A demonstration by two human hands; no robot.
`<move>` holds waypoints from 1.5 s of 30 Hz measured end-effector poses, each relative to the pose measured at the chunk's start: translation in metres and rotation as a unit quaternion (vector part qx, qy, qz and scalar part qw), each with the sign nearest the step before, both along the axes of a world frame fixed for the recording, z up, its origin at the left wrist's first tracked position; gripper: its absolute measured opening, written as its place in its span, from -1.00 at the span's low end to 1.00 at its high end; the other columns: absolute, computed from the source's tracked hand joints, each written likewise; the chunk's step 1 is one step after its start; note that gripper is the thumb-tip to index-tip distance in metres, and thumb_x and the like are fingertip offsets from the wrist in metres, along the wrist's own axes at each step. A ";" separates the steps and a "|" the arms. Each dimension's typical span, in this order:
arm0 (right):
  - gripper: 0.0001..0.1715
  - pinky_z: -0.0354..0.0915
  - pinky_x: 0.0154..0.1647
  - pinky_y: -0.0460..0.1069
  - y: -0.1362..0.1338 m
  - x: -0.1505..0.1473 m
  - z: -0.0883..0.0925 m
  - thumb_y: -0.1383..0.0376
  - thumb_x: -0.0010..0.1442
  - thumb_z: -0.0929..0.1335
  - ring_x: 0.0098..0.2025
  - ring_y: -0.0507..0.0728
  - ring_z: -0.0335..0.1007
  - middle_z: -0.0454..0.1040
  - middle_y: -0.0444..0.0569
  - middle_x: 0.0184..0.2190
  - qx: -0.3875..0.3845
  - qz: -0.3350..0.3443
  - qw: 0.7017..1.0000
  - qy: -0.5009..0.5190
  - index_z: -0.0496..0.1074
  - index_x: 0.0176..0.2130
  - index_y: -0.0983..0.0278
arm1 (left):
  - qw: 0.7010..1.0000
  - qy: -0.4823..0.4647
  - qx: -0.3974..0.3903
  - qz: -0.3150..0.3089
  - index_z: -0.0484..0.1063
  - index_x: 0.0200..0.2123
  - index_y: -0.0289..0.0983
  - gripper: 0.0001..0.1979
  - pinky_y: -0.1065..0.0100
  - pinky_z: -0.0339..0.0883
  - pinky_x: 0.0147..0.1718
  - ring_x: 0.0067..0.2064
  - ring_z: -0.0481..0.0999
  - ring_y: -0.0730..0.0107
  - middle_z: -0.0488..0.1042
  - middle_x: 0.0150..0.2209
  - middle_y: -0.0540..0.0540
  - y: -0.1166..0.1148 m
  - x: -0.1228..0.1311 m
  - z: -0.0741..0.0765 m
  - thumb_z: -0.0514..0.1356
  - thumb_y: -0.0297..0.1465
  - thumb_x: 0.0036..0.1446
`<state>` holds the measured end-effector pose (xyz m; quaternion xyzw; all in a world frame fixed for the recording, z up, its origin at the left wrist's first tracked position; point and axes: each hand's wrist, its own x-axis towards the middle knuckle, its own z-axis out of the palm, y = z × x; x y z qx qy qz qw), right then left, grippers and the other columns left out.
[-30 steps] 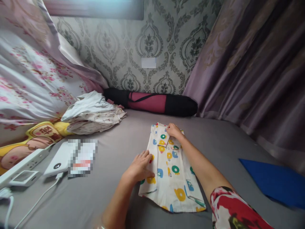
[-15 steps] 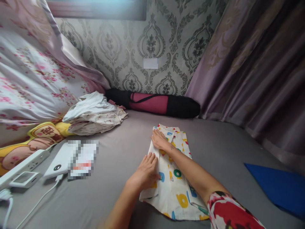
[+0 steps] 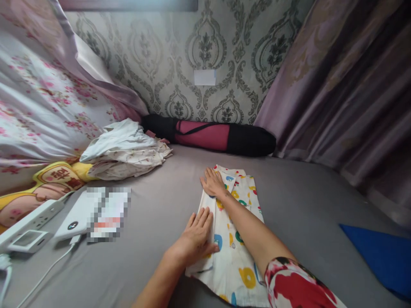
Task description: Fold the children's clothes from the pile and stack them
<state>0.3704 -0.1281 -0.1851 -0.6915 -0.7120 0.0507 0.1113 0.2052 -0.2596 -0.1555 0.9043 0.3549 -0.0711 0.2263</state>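
A small white garment [image 3: 239,239] printed with coloured rings lies folded lengthwise on the grey sheet [image 3: 154,222]. My left hand [image 3: 197,235] lies flat on its near left edge, fingers stretched out and together. My right hand [image 3: 212,182] rests flat on the far left corner, near the collar, fingers extended. My right forearm crosses the cloth diagonally. Neither hand holds anything.
A heap of pale clothes [image 3: 125,149] sits at the back left beside a floral quilt [image 3: 41,98]. A black and maroon roll bag [image 3: 212,134] lies along the wall. A power bank [image 3: 75,216] and power strip [image 3: 28,222] lie left. A blue cloth [image 3: 379,252] lies right.
My right hand moved from the collar's middle to the garment's far left corner and flattened. My left hand shifted slightly nearer along the left edge. The view tilted down a little.
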 end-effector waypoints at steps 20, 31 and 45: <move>-0.34 -0.40 0.34 0.09 -0.025 -0.006 0.019 0.16 0.35 0.03 0.39 0.14 -0.29 -0.06 0.10 0.36 -0.003 0.014 1.000 0.028 0.01 0.31 0.44 | 0.992 -0.100 0.004 -0.075 0.15 0.25 -0.37 -0.34 0.17 0.08 0.21 0.29 0.14 0.07 0.16 0.28 -0.31 -0.067 -0.034 0.043 -0.15 -0.02 0.29; -0.21 -0.44 0.35 0.20 -0.129 -0.061 0.013 0.06 0.33 0.05 0.40 0.25 -0.43 -0.20 0.25 0.37 -0.033 0.056 0.997 0.048 -0.05 0.32 0.56 | 0.912 -0.314 0.021 0.265 0.45 -0.18 -0.25 -0.69 0.29 0.39 -0.16 -0.18 0.55 0.25 0.58 -0.23 -0.15 0.028 -0.039 0.024 0.00 -0.26 0.17; -0.29 -0.26 0.38 0.16 -0.270 -0.061 0.073 0.06 0.36 0.10 0.39 0.21 -0.30 -0.10 0.15 0.36 -0.155 0.330 0.908 0.208 -0.03 0.34 0.37 | 0.962 -0.214 0.050 0.164 0.41 -0.10 -0.26 -0.68 0.28 0.34 -0.09 -0.11 0.51 0.24 0.54 -0.15 -0.16 0.019 -0.018 0.013 -0.07 -0.34 0.22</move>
